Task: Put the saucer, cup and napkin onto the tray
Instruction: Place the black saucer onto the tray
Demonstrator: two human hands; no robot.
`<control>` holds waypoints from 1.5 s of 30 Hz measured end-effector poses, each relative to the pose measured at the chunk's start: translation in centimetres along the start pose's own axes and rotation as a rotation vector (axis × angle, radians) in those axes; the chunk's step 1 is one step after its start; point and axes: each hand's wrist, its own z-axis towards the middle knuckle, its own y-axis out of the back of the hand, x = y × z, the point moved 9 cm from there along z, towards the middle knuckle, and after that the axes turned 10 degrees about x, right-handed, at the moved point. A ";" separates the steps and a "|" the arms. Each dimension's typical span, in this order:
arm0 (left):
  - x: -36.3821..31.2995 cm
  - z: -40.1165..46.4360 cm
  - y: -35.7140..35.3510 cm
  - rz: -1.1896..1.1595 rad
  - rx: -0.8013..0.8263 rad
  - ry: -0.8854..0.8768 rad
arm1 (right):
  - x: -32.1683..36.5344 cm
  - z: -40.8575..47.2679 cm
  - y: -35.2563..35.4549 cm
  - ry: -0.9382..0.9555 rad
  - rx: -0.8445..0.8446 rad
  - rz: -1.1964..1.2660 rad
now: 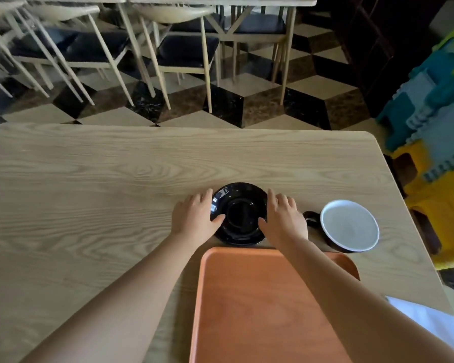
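Note:
A black glossy saucer (239, 205) lies on the wooden table just beyond the far edge of the orange tray (257, 305). My left hand (194, 218) grips its left rim, thumb on top. My right hand (283, 218) grips its right rim the same way. To the right of the saucer stands a cup (349, 226), black outside and white inside, with its handle pointing left. A white napkin (430, 323) lies at the table's near right edge, partly hidden behind my right forearm. The tray holds nothing.
The wooden table (89, 192) stretches far to the left. Its right edge runs close to the cup and napkin. Beyond the table are chairs (186, 48) on a checkered floor, and coloured foam mats (435, 113) stand at the right.

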 end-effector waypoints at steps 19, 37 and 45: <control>2.4 -1.9 -3.0 -1.044 0.170 0.185 | -2.7 0.0 0.0 -0.072 -0.058 0.668; 3.7 -15.7 -5.5 -1.170 0.163 0.244 | -4.1 -11.6 -7.0 -0.037 0.047 1.149; 3.6 -15.6 -5.4 -0.960 0.196 0.249 | -4.0 -12.0 -8.6 -0.056 0.062 1.167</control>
